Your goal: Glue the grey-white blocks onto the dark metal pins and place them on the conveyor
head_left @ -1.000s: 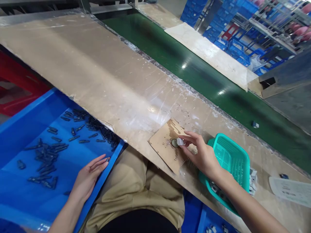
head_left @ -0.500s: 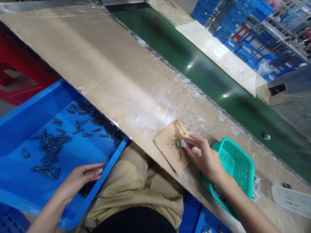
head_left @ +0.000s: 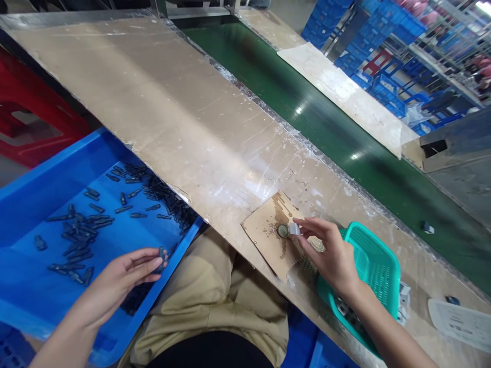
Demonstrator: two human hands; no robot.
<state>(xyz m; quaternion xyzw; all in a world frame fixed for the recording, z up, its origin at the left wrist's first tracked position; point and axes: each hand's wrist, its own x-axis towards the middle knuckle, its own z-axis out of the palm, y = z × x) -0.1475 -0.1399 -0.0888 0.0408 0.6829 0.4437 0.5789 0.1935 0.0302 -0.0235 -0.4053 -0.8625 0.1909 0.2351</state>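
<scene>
My left hand (head_left: 140, 266) is over the near edge of a large blue tray (head_left: 49, 189), its fingers pinching a small dark stepped part (head_left: 161, 254). Many similar dark parts (head_left: 82, 230) lie loose in that tray, with a dense pile along its right side. My right hand (head_left: 322, 240) pinches a small light-grey block (head_left: 294, 228) between thumb and fingertips. Just left of the block, a small round cap-like dish (head_left: 283, 231) sits on a stained piece of cardboard (head_left: 264, 230). Whether block and dish touch, I cannot tell.
A green basket (head_left: 391, 271) stands beside my right forearm, with grey blocks around it. Behind the worktable (head_left: 172, 112) runs a green conveyor belt (head_left: 326, 122) carrying one small part (head_left: 427, 227). A white plastic lid (head_left: 460, 322) lies at right; a red stool (head_left: 34, 112) stands left.
My left hand has lifted slightly and turned, bringing the dark part into sight between its fingers. The right hand has drawn the grey block a little to the right, off the round dish.
</scene>
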